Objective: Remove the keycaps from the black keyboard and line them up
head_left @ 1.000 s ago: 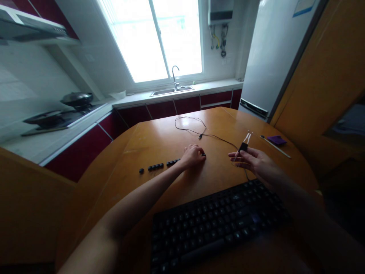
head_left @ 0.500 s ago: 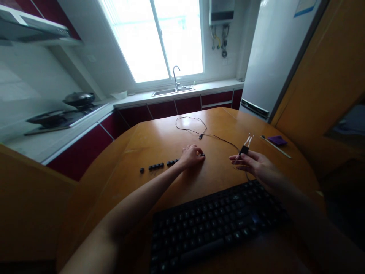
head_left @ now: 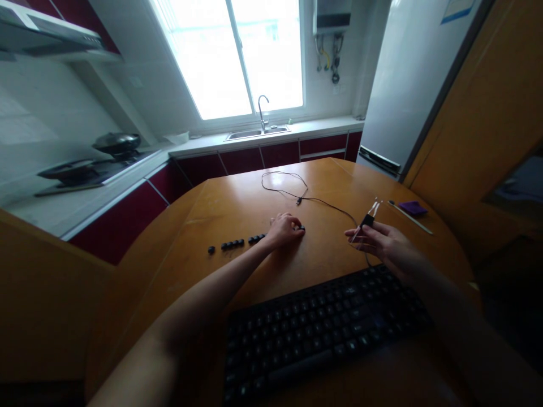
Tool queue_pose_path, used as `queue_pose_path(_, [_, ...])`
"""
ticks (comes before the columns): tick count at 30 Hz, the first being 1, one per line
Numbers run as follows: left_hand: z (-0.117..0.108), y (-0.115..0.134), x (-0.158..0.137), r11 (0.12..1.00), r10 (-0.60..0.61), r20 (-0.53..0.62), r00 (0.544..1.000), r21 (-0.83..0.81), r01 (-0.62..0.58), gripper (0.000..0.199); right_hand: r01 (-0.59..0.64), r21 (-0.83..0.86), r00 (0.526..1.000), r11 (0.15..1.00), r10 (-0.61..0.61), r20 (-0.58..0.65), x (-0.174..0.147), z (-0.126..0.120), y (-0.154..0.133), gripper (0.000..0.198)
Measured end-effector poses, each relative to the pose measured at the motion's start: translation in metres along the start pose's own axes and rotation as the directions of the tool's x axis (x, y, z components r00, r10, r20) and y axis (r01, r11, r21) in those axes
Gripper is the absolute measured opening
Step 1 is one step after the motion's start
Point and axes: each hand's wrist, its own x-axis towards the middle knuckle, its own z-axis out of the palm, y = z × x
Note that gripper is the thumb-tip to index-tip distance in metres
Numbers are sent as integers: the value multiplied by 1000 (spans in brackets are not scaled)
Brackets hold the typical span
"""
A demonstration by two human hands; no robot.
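Note:
My left hand (head_left: 283,230) rests low over the table, its fingertips closed on a small black keycap (head_left: 301,228) at the right end of a row. Other loose keycaps (head_left: 232,245) lie in groups to its left, partly covered by my hand and wrist. Between the thumb and fingers of my right hand (head_left: 384,242) is a keycap puller (head_left: 366,220) with a black grip and thin wire prongs, held up off the table. Below both hands lies a black keyboard (head_left: 314,333); its right end is partly behind my right forearm.
A thin black cable (head_left: 328,204) loops across the round wooden table (head_left: 199,220). At the right are a white stick-like brush (head_left: 410,217) and a purple cloth-like piece (head_left: 413,208). Beyond stand a sink counter (head_left: 212,142), a stove with pans (head_left: 114,143) and a fridge (head_left: 399,85).
My right hand has shifted slightly to the right with the keycap puller. My left hand stays at the same keycap, almost unmoved. The view has tilted very slightly.

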Motion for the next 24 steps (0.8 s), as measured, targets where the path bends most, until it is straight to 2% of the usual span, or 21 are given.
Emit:
queue_pose_path(4, [0, -3, 1, 1000, -8, 3, 1000, 1, 8, 27, 15, -7, 1000, 1000, -15, -7, 0, -1, -1, 37])
queue_pose_path(7, [-8, 0, -2, 1000, -9, -33, 999, -11, 8, 34, 72, -30, 995, 997, -74, -67, 0, -7, -3, 37])
queue_pose_path(11, [-22, 18, -17, 998, 57, -157, 986, -29, -62, 26, 185, -266, 964, 946, -228, -138, -6, -21, -5, 33])
queue_pose_path(13, [-25, 34, -30, 987, 136, -124, 983, -74, -146, 22, 217, -378, 962, 900, -263, -76, -12, -27, -2, 29])
queue_pose_path(17, [-21, 71, -59, 926, 322, 63, 945, -226, -301, 19, 294, -469, 956, 833, -250, 155, -24, -33, 9, 24])
queue_pose_path(20, [-11, 95, -70, 897, 395, 196, 898, -295, -330, 21, 337, -504, 936, 795, -225, 271, -28, -35, 16, 23])
queue_pose_path(24, [1, 116, -70, 882, 429, 269, 862, -331, -335, 24, 435, -526, 888, 731, -252, 385, -25, -37, 19, 20])
